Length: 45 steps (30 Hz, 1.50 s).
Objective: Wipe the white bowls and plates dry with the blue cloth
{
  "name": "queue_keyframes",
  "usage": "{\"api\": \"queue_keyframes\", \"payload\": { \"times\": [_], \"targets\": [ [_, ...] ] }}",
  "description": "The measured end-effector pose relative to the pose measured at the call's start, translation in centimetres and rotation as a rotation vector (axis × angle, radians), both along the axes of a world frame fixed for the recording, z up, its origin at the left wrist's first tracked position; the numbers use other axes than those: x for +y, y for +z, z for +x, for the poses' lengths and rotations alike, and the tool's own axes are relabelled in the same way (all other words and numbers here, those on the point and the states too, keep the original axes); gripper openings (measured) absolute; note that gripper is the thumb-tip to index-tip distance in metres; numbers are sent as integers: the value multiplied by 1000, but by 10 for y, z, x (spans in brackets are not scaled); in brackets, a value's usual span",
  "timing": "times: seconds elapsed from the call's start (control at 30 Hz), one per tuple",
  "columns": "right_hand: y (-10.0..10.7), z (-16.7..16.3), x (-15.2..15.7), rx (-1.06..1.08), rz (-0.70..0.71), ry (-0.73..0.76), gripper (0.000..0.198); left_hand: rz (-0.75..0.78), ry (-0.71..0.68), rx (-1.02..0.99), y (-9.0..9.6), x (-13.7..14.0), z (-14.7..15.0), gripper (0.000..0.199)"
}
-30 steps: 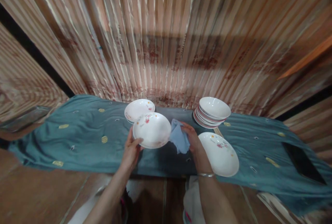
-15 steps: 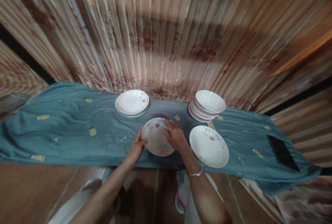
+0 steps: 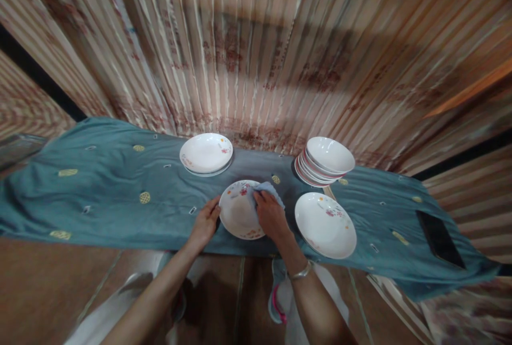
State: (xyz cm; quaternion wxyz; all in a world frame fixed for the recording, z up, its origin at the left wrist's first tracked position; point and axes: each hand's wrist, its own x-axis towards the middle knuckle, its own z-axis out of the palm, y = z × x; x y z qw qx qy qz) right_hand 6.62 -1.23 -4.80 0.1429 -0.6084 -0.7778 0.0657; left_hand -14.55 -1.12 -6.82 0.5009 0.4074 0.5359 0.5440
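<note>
A white plate with a floral pattern [image 3: 236, 216] is in front of me, near the front edge of the cloth-covered table. My left hand [image 3: 207, 221] grips its left rim, thumb and fingers closed on the edge. On its right side, my right hand [image 3: 272, 216] holds a light blue cloth [image 3: 273, 191] bunched under the fingers and against the plate's upper right rim. Part of that rim is hidden by the hand and cloth. Just right of my right hand lies another floral plate [image 3: 326, 227].
A small stack of plates [image 3: 206, 153] stands at the back, left of centre. At the back right is a stack of several bowls [image 3: 331, 155]. A dark flat phone-like object [image 3: 440, 239] lies at the right end of the teal tablecloth [image 3: 116, 190]. A pleated curtain [image 3: 248, 89] hangs behind.
The blue cloth, hardly visible before, now shows above my right fingers, which have curled around it at the plate's rim. My left thumb has shifted outward along the left edge.
</note>
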Motion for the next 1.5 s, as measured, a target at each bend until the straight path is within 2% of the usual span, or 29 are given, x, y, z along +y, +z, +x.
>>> {"api": "queue_keyframes", "payload": {
  "times": [0.1, 0.4, 0.77, 1.07, 1.23, 1.33, 1.5],
  "targets": [
    [-2, -6, 7, 18, 18, -31, 53, -26, -51, 21, 4, -1, 0, 33],
    [-7, -21, 24, 169, 31, -37, 55, -64, -60, -17, 8, 1, 0, 33],
    [-17, -44, 32, 409, 46, 145, 55, -75, -59, -7, 13, 0, 0, 27],
    [-11, -50, 26, 504, -55, 272, 52, -110, -85, -60, 6, 2, -2, 33],
    [-7, -49, 22, 556, -132, 346, 51, -125, -8, -76, 0, 3, -4, 22],
    [-4, -48, 19, 587, -183, 391, 50, -115, -12, -58, 3, 3, -4, 15],
    [-1, -43, 14, 645, -263, 448, 51, -84, -64, -49, 13, 2, -2, 16]
  ]
}}
